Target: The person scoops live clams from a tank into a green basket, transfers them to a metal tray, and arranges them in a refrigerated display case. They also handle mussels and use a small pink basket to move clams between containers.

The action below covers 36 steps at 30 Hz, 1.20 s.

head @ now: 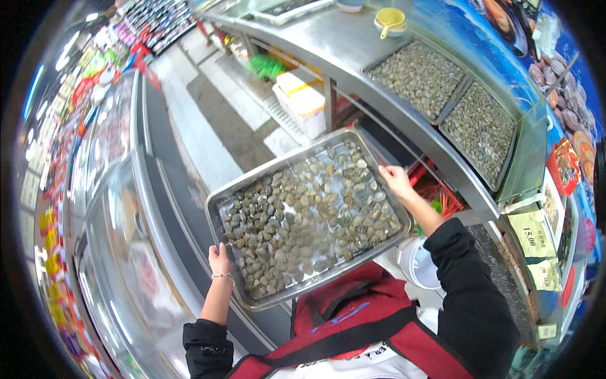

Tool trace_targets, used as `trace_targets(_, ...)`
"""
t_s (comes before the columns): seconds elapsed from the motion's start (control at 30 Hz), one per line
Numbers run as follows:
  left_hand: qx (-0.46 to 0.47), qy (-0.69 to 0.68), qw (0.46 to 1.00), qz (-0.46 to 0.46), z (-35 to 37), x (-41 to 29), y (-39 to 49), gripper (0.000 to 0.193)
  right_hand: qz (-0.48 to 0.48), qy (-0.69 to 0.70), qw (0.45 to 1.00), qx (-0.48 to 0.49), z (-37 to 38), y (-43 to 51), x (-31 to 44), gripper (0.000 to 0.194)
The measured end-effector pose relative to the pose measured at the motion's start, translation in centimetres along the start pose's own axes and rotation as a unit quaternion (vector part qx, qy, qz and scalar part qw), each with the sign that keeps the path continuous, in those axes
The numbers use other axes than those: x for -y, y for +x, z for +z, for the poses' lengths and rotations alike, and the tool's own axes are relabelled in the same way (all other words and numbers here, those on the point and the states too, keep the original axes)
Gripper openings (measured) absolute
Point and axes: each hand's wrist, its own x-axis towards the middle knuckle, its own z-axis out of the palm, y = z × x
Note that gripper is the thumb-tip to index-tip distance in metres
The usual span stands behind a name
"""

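A rectangular stainless steel tray [279, 171] of small clams [303, 227] is held before my red apron. The clams lie in shallow water, packed more densely on the left half, with bare metal showing through elsewhere. My left hand [219, 259] grips the left short side, its fingers hidden under the tray; a bracelet circles that wrist. On the opposite short side my right hand [396, 179] holds on, thumb uppermost. Two more trays filled with clams [419, 78] [480, 128] sit on the steel counter [331, 40] at the right.
A yellow ladle [390, 18] rests in a bowl on the counter. Beneath it are a white foam box [303, 97] and a green bag [266, 67]. Glass display freezers [142, 265] line the left side. A white bucket [419, 265] stands by my right side, near price cards [531, 232].
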Motion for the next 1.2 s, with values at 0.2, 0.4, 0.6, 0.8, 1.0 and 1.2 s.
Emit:
trace_targets(0.2,0.074,-0.062,0.993,0.064,4.9,-11.6,21.4,0.019,0.01,0.012,0.996,-0.084,1.0,11.3,7.0,0.046)
trace_targets(0.4,0.1,-0.013,0.988,0.116,13.9,-24.0,39.9,0.034,0.039,0.085,0.983,-0.158,0.9,24.9,9.6,0.044)
trace_targets(0.6,0.164,0.09,0.964,0.191,24.5,-39.5,53.4,0.033,0.059,0.111,0.966,-0.228,-2.6,36.0,13.2,0.044)
trace_targets(0.8,0.258,0.109,0.908,0.311,37.6,-55.3,65.6,0.033,0.116,0.163,0.92,-0.337,-2.3,43.9,15.5,0.043)
trace_targets(1.0,0.314,0.156,0.822,0.449,55.6,-68.6,76.7,0.043,0.163,0.227,0.848,-0.45,-0.7,52.6,18.3,0.035)
trace_targets(1.2,0.367,0.164,0.749,0.527,70.9,-80.1,82.3,0.045,0.215,0.284,0.751,-0.555,3.4,62.7,19.2,0.038)
